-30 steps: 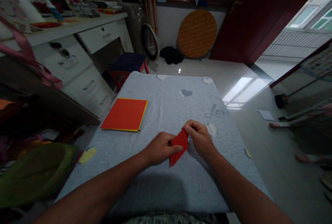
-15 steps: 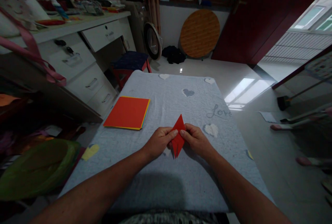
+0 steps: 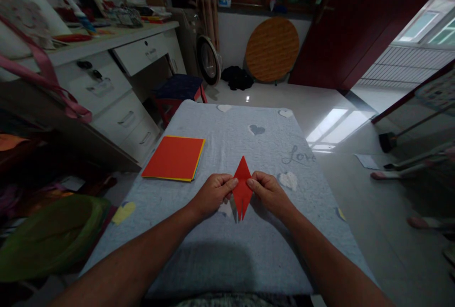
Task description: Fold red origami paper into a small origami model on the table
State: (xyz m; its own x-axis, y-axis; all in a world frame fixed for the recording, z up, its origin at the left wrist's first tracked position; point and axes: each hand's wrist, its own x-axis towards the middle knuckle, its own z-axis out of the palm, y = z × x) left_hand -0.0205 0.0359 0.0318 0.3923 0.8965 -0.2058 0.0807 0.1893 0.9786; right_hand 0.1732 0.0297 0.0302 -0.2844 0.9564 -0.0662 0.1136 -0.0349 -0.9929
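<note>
Between my two hands is a folded red origami paper [image 3: 242, 188], a long diamond with one point away from me and a split lower end toward me. My left hand [image 3: 215, 192] pinches its left corner, thumb on top and fingers underneath. On the opposite corner, my right hand [image 3: 269, 192] grips with thumb and curled forefinger. The paper is held just over the cloth-covered table [image 3: 227, 150]. To the left lies a stack of square coloured paper [image 3: 174, 158], red on top with yellow and blue-green edges showing.
Beyond the table's far left corner stands a stool with a dark blue seat [image 3: 177, 86]. White drawers [image 3: 121, 112] line the left side. A green rounded thing [image 3: 53, 238] sits low at the left. A broom [image 3: 387, 142] is on the right.
Both thumbs have moved outward from the middle of the red paper to its side corners, so more of its face shows. The paper has shifted slightly left.
</note>
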